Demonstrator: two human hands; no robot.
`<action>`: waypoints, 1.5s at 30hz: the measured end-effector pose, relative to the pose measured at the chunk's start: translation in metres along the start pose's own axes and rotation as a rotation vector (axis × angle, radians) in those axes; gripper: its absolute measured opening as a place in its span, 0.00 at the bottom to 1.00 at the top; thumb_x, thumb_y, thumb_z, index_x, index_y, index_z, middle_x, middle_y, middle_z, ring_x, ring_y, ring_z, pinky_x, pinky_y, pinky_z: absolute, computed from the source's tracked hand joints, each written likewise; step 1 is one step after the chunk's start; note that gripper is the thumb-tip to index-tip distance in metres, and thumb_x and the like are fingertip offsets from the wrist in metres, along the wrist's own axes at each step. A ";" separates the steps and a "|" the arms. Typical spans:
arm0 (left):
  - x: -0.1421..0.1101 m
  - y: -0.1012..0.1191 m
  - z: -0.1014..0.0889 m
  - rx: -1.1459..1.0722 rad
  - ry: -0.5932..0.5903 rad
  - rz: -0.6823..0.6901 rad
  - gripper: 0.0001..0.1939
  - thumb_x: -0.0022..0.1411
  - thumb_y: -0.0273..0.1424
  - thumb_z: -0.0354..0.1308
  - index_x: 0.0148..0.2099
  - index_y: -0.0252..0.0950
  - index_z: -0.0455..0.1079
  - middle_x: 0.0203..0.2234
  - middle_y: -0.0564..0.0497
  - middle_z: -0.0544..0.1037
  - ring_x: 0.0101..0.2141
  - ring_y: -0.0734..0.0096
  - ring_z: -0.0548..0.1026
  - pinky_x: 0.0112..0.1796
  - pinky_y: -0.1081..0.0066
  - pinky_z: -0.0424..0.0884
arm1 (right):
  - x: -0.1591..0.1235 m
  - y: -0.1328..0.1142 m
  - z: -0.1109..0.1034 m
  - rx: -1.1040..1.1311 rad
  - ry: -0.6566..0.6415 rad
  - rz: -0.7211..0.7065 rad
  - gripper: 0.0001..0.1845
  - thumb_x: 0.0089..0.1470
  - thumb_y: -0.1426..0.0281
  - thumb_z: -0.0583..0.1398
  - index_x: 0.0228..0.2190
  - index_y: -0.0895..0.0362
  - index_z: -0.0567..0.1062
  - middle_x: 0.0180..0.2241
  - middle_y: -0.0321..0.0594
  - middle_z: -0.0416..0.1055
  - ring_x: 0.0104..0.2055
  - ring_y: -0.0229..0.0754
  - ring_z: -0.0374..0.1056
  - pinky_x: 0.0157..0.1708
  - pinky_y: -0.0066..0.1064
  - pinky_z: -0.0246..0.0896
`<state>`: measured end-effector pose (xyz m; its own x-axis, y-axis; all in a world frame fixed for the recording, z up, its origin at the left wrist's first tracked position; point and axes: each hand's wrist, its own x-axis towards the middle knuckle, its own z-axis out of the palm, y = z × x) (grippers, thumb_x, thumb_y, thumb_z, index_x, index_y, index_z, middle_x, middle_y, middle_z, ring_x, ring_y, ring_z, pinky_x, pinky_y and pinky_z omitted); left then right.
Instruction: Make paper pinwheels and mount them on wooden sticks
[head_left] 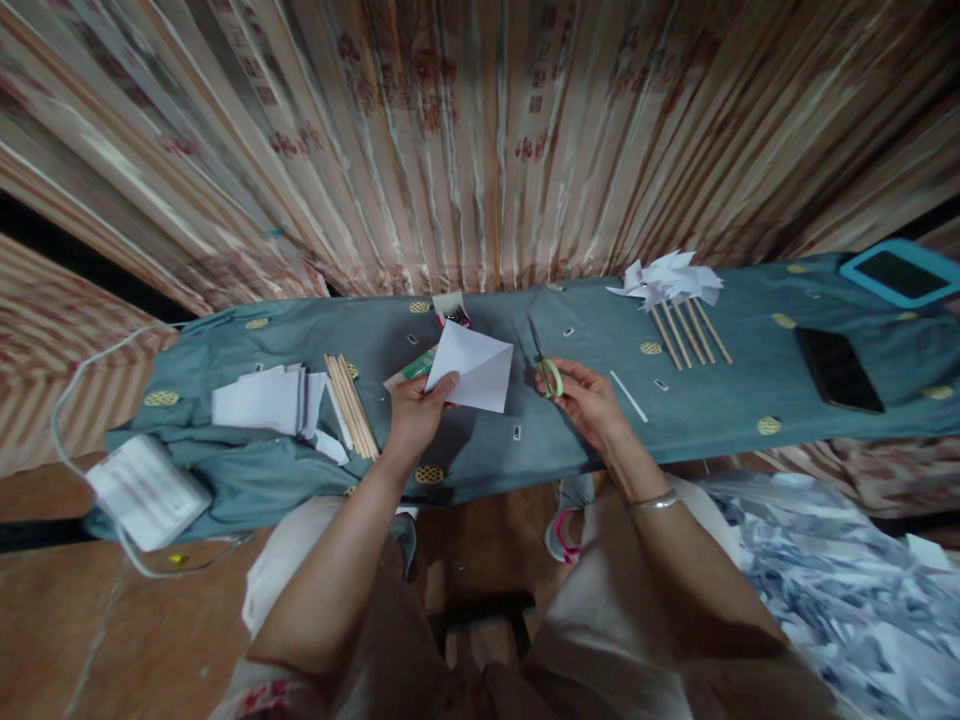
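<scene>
Creased white paper square (478,372) is held over the cloth-covered table (600,335), left hand (416,410) pinching its near-left corner, presumably to leave other edges free, right hand (590,400) gripping green-handled scissors (550,374) just beside, blades pointing forward.

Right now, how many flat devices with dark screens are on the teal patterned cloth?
2: a blue-framed rectangular device at the far right, and a black rectangular phone to its left, nearer the camera.

Looking forward and down from the head, above the lap (585,620), fairly near the counter (480,455), facing the curtain (465,200) behind; perhaps wide-angled, blurred toward the edges.
</scene>
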<state>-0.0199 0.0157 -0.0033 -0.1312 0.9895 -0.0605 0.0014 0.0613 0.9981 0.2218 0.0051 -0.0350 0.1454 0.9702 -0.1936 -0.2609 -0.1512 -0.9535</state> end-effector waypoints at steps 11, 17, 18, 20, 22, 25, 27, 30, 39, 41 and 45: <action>-0.011 -0.004 0.008 0.079 -0.158 -0.087 0.20 0.44 0.41 0.70 0.14 0.35 0.67 0.10 0.55 0.68 0.15 0.78 0.63 0.17 0.76 0.55 | -0.005 -0.009 0.033 0.114 -0.064 0.117 0.29 0.26 0.66 0.76 0.36 0.53 0.77 0.22 0.24 0.69 0.23 0.31 0.64 0.27 0.26 0.62; -0.018 -0.004 0.017 -0.244 -0.121 -0.244 0.24 0.36 0.44 0.75 0.31 0.31 0.77 0.24 0.48 0.79 0.25 0.67 0.75 0.26 0.70 0.72 | -0.002 -0.010 0.041 0.110 -0.013 0.084 0.28 0.23 0.64 0.76 0.32 0.54 0.78 0.21 0.26 0.67 0.23 0.32 0.61 0.27 0.28 0.60; -0.020 -0.005 0.020 -0.293 -0.124 -0.272 0.27 0.35 0.45 0.75 0.33 0.30 0.77 0.27 0.46 0.81 0.28 0.65 0.77 0.29 0.68 0.74 | -0.002 -0.010 0.043 0.113 -0.009 0.072 0.28 0.23 0.64 0.76 0.32 0.53 0.78 0.21 0.26 0.67 0.23 0.32 0.61 0.27 0.28 0.59; -0.021 -0.005 0.022 -0.350 -0.127 -0.305 0.31 0.35 0.47 0.76 0.37 0.30 0.76 0.31 0.43 0.82 0.32 0.60 0.80 0.34 0.64 0.77 | -0.001 -0.011 0.048 0.110 -0.009 0.041 0.28 0.23 0.62 0.77 0.32 0.53 0.78 0.21 0.26 0.68 0.23 0.32 0.61 0.26 0.27 0.58; -0.020 -0.003 0.021 -0.378 -0.099 -0.305 0.30 0.37 0.46 0.75 0.38 0.30 0.75 0.33 0.42 0.83 0.35 0.56 0.81 0.36 0.62 0.79 | -0.003 -0.011 0.051 0.085 -0.029 0.010 0.27 0.26 0.58 0.76 0.32 0.53 0.77 0.23 0.28 0.70 0.24 0.33 0.62 0.26 0.27 0.59; -0.013 0.002 0.011 -0.428 -0.029 -0.270 0.25 0.46 0.43 0.73 0.42 0.32 0.74 0.34 0.44 0.83 0.39 0.56 0.82 0.40 0.62 0.79 | -0.012 -0.009 0.053 -0.010 -0.151 0.020 0.26 0.36 0.50 0.72 0.33 0.54 0.78 0.24 0.34 0.73 0.24 0.34 0.63 0.26 0.28 0.59; -0.008 0.005 0.003 -0.466 0.003 -0.246 0.22 0.51 0.41 0.70 0.43 0.33 0.73 0.34 0.44 0.83 0.40 0.57 0.82 0.41 0.61 0.79 | -0.022 -0.006 0.051 -0.077 -0.279 0.064 0.29 0.39 0.46 0.70 0.35 0.56 0.78 0.26 0.37 0.75 0.25 0.34 0.64 0.25 0.27 0.57; -0.003 0.009 -0.005 -0.503 0.006 -0.225 0.20 0.55 0.42 0.68 0.43 0.32 0.72 0.35 0.43 0.83 0.39 0.58 0.83 0.42 0.60 0.79 | -0.038 0.000 0.048 -0.157 -0.495 0.151 0.31 0.42 0.46 0.68 0.38 0.58 0.78 0.28 0.40 0.77 0.26 0.35 0.65 0.26 0.27 0.58; -0.006 0.013 0.000 -0.473 0.029 -0.272 0.19 0.57 0.44 0.65 0.41 0.33 0.71 0.32 0.44 0.83 0.40 0.57 0.83 0.42 0.62 0.79 | -0.048 0.001 0.048 -0.241 -0.630 0.180 0.28 0.45 0.48 0.68 0.38 0.58 0.79 0.26 0.38 0.75 0.26 0.35 0.66 0.27 0.27 0.61; -0.006 0.013 0.001 -0.467 0.024 -0.281 0.20 0.57 0.44 0.65 0.41 0.33 0.71 0.32 0.44 0.83 0.41 0.56 0.83 0.42 0.62 0.79 | -0.048 0.001 0.047 -0.246 -0.638 0.180 0.29 0.45 0.48 0.68 0.38 0.58 0.79 0.26 0.37 0.75 0.26 0.35 0.66 0.27 0.27 0.61; -0.007 0.011 0.002 -0.471 0.014 -0.279 0.19 0.57 0.44 0.65 0.41 0.33 0.71 0.31 0.44 0.83 0.40 0.55 0.83 0.41 0.61 0.80 | -0.049 0.002 0.046 -0.257 -0.641 0.181 0.29 0.45 0.48 0.68 0.39 0.59 0.79 0.25 0.37 0.74 0.25 0.34 0.65 0.26 0.27 0.60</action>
<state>-0.0174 0.0098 0.0084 -0.0763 0.9421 -0.3265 -0.4789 0.2526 0.8407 0.1700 -0.0339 -0.0168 -0.4890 0.8341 -0.2553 0.0171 -0.2834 -0.9588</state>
